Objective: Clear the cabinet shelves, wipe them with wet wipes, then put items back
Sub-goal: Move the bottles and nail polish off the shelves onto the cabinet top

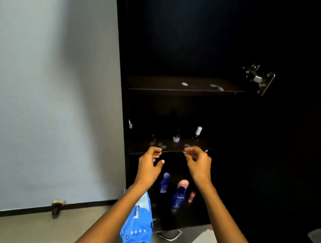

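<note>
We hold our left hand (150, 162) with loose, empty fingers before the middle shelf (172, 148) of the dark cabinet (280, 142). Our right hand (198, 163) pinches its fingertips, on what we cannot tell, near 2 small bottles (176, 138).

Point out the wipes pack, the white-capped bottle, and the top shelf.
wipes pack (137, 227): head view, middle of blue front.
white-capped bottle (198, 130): head view, on the cap.
top shelf (161, 86): head view, bare board left of marks.

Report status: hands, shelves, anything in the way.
Left hand and right hand empty, open, at middle shelf edge. Top shelf cleared, smudged. Small bottles on middle shelf, blue bottles below. Wipes pack under left forearm.
</note>
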Demonstrator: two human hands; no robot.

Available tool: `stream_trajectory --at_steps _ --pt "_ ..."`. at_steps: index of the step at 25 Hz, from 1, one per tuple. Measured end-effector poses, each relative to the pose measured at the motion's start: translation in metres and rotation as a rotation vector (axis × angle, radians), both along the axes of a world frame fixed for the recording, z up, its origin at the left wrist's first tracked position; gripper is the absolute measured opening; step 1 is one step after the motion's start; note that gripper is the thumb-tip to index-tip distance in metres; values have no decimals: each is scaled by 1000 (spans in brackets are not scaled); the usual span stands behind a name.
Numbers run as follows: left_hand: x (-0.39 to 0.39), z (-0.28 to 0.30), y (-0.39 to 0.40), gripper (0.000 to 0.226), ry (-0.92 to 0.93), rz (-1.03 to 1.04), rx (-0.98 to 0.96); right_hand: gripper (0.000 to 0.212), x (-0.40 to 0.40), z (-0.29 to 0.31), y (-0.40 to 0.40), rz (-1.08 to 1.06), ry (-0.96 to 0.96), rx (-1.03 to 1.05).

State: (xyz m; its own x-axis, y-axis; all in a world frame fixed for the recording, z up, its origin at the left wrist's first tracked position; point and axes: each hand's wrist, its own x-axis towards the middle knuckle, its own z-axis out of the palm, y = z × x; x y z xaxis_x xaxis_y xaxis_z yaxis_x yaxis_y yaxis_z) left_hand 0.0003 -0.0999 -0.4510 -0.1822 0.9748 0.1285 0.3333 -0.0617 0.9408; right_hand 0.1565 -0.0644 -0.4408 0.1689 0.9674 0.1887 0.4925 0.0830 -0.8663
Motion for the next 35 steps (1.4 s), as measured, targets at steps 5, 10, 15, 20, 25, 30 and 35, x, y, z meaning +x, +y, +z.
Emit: stream_trajectory --at_steps 5,10,15,20,25,30,35 --pt "-7 8 19 26 -5 46 28 21 -12 8 20 -2 -29 46" --pt "-16 8 42 18 -9 148 46 12 -16 6 42 -144 14 146" --pt "-19 16 61 18 40 244 80 13 -19 -2 63 -93 56 106" --pt "-14 15 74 32 104 311 39 11 -21 -10 67 -77 52 153" --pt "-18 10 87 40 125 272 -48 25 -23 -15 69 -48 60 159" --pt "-26 8 93 28 125 257 -19 41 -28 -17 76 12 2 103" --pt "-33 11 102 34 184 170 -7 35 -28 -12 90 41 -102 41"
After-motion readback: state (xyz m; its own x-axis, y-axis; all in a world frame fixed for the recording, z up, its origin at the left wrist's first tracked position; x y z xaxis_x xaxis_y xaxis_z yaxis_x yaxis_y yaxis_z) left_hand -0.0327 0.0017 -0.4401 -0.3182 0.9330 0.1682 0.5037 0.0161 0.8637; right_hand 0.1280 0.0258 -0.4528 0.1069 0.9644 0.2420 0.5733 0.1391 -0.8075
